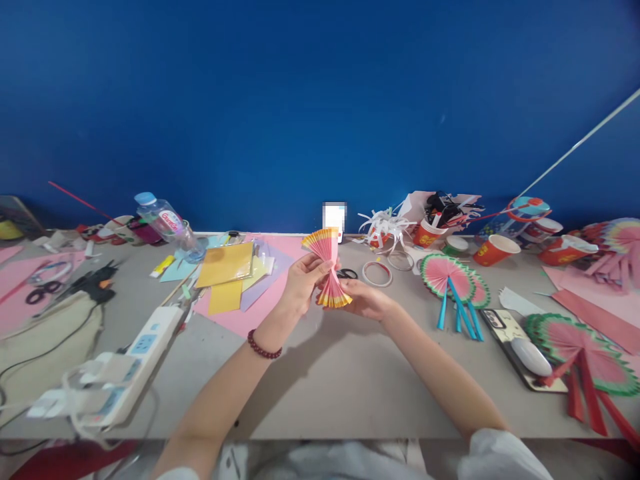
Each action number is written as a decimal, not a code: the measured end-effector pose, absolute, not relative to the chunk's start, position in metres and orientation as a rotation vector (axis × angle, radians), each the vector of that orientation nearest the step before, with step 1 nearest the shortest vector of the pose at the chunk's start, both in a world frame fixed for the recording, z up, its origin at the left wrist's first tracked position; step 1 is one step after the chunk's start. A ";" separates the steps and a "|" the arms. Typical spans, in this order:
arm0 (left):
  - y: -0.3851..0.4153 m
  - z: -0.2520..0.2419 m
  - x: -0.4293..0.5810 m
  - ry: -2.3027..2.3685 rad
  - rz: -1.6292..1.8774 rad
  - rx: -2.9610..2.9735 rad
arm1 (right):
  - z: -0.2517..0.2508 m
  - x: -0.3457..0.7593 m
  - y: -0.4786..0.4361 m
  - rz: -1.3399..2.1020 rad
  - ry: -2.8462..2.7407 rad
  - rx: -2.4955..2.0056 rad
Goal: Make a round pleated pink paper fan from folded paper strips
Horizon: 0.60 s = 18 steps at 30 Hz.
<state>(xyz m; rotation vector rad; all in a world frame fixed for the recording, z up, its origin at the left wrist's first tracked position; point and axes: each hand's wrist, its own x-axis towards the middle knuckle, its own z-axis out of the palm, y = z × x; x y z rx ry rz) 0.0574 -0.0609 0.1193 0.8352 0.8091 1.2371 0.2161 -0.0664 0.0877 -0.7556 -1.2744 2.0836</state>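
A pleated paper fan (334, 295), pink with yellow-orange edges, is held up over the middle of the table. It is pinched at its waist and spreads out above and below like a bow. My left hand (303, 283), with a dark red bead bracelet (264, 345) on the wrist, grips the waist from the left. From the right, my right hand (367, 299) holds the lower half, its fingers partly hidden behind the folds. Just behind the fan lie black-handled scissors (347, 273), and a roll of tape (377, 273) is to their right.
Yellow paper sheets (227, 263) and a tilted plastic bottle (170, 223) are at left, near a white power strip (143, 363). At right are watermelon-coloured paper fans (447, 277), a phone (495, 320) under a white mouse (531, 357), and red paper cups (497, 250).
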 end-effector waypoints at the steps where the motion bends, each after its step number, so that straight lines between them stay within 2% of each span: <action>1: -0.062 0.121 0.058 0.813 1.227 0.836 | 0.087 0.216 -0.067 2.100 -1.269 -0.726; 18: -0.060 0.116 0.055 0.724 1.198 0.936 | 0.073 0.215 -0.065 2.182 -1.196 -0.567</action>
